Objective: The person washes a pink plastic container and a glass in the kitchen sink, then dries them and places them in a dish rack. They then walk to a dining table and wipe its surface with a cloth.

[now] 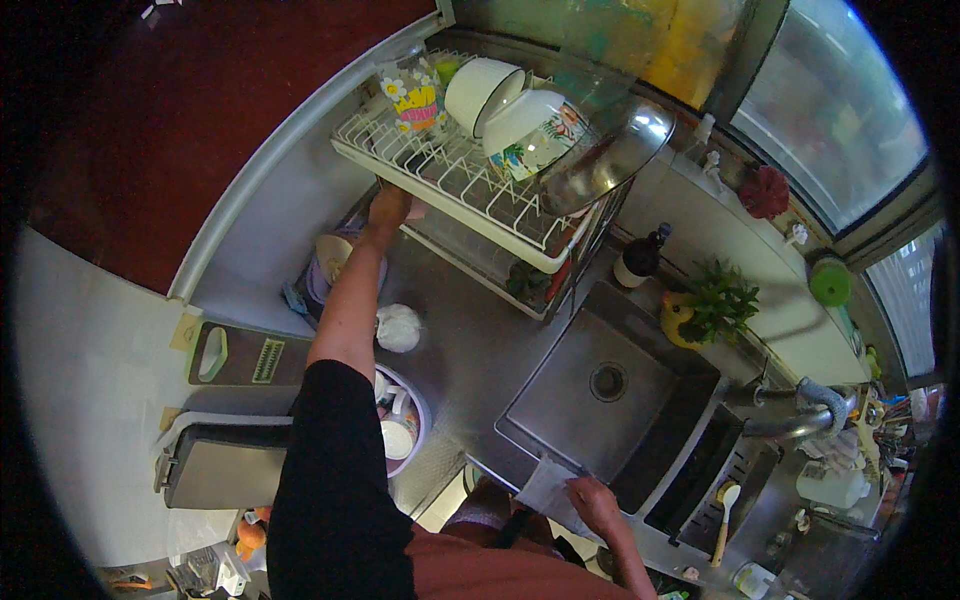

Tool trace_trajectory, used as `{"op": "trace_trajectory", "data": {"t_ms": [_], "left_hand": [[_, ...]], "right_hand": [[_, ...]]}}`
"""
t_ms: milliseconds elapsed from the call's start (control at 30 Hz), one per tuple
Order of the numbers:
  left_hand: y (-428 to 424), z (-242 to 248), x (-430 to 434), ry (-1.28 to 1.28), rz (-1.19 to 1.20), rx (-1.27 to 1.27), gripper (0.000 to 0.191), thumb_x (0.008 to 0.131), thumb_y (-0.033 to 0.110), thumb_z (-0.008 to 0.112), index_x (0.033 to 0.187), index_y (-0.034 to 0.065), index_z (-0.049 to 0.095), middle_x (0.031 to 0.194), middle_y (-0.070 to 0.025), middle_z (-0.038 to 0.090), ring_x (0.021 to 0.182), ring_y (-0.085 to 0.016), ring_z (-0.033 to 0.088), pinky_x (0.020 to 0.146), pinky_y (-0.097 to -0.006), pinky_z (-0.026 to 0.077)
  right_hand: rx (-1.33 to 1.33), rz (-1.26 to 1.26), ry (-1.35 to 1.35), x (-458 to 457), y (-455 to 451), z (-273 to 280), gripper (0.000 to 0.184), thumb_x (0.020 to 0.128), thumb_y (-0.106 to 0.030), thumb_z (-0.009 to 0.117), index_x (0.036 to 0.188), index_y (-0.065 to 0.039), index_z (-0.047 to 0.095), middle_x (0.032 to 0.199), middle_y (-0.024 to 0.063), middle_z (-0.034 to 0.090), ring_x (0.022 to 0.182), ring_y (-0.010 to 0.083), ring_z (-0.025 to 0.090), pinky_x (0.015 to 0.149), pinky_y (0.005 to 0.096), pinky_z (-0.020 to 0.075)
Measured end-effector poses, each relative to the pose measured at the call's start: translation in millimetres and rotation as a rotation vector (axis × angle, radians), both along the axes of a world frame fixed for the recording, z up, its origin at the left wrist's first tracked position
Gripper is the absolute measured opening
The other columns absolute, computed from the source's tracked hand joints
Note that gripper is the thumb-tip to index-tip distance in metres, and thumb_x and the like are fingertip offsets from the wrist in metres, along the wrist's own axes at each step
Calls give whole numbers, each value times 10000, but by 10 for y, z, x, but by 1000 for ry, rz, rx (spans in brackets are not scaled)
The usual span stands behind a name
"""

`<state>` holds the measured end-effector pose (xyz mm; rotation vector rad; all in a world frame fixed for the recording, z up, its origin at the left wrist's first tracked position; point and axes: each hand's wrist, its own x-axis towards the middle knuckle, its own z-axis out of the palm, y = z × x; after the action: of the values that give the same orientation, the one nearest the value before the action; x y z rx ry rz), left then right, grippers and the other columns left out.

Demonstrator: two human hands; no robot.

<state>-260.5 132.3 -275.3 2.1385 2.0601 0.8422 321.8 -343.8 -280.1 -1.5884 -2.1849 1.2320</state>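
My left hand (389,206) reaches to the left end of the two-tier white dish rack (442,196), just below its upper tier. Its fingers are hidden behind the rack's edge, so what they touch cannot be told. On the upper tier stand a printed clear glass jar (415,97), a white enamel bowl (480,94), a patterned bowl (525,135) and a steel bowl (611,161). At the front edge of the steel sink (577,405), my right hand (596,506) holds a pale cloth (546,486) that lies over the rim.
A purple-rimmed basin (424,420) holding mugs and a tied white plastic bag (398,328) sit beside my left arm. A dark bottle (641,256), a potted plant (701,307) and the faucet (795,420) border the sink. A wooden-handled brush (724,521) lies at right.
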Motion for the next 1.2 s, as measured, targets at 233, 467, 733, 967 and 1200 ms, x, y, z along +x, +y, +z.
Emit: {"op": "trace_trajectory", "data": {"t_ms": [233, 467, 733, 967, 1200], "left_hand": [[-45, 60, 114, 167, 109, -86, 299, 979, 216, 559, 1205, 73, 692, 1130, -220, 730, 1030, -413, 712, 874, -507, 585], [-119, 50, 145, 185, 108, -74, 349, 950, 213, 573, 1267, 75, 625, 1184, -203, 691, 1095, -422, 661, 919, -533, 545], [-129, 26, 176, 96, 219, -90, 443, 932, 209, 572, 1350, 69, 529, 1295, -191, 620, 1199, -424, 584, 982, -559, 491], [-119, 25, 178, 49, 300, -114, 542, 916, 205, 571, 1423, 64, 445, 1391, -180, 557, 1291, -427, 516, 1037, -581, 444], [-376, 102, 434, 304, 421, 8, 618, 899, 230, 577, 1471, 53, 428, 1429, -154, 537, 1311, -407, 504, 1051, -576, 427]], "right_hand": [[-23, -35, -25, 8, -67, 23, 179, 946, -149, 655, 1079, -41, 707, 1033, 192, 700, 977, 409, 672, 811, 470, 552], [-36, -16, -25, 2, -107, -17, 170, 955, -147, 645, 1077, -45, 705, 1030, 197, 695, 979, 411, 671, 825, 472, 547], [-90, -5, -60, -23, -118, 12, 178, 953, -142, 651, 1081, -34, 712, 1048, 194, 704, 999, 396, 679, 850, 459, 549], [-51, -8, -19, -1, -178, -11, 264, 950, -154, 619, 1183, -59, 699, 1056, 207, 701, 1011, 424, 656, 874, 519, 524], [-60, -37, -12, -43, -163, -15, 214, 938, -147, 660, 1120, -48, 714, 1082, 188, 710, 1028, 397, 676, 873, 468, 552]]}}
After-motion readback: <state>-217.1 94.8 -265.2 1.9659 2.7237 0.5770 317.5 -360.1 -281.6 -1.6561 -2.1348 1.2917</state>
